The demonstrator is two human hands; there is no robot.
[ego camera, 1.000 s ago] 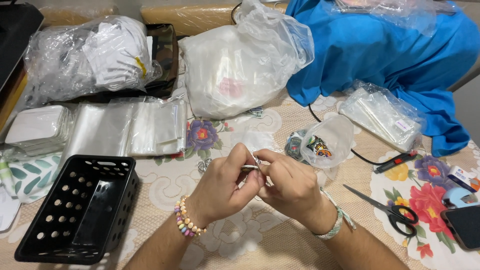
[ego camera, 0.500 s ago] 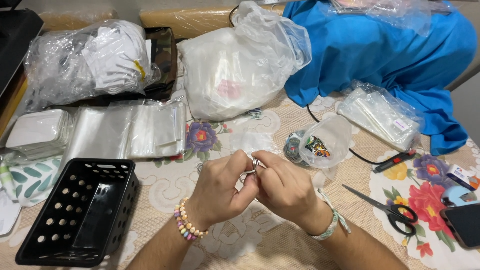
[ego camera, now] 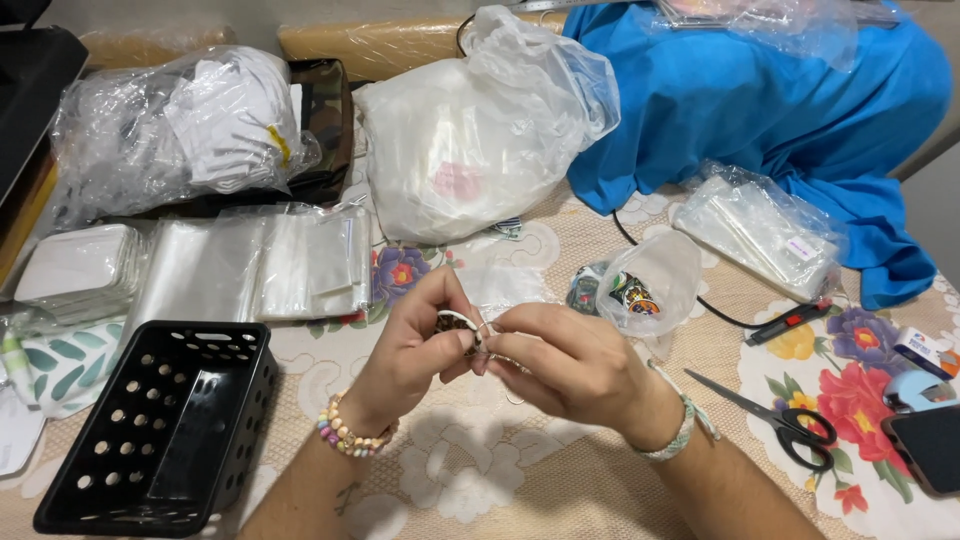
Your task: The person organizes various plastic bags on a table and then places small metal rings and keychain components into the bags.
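We find the basket (ego camera: 160, 425) left of our hands; the scissors (ego camera: 770, 412) lie right of them; flat sleeves (ego camera: 255, 268) sit behind the basket; a stuffed bag (ego camera: 470, 140) stands farther back.

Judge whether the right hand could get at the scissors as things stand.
Probably yes: the scissors lie on bare tablecloth just right of the right hand, nothing between, though it pinches a small ring with the left hand.

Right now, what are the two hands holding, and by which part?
Both the left hand and right hand pinch a small white ring-shaped item by its rim, fingertips meeting; what it is exactly cannot be told.
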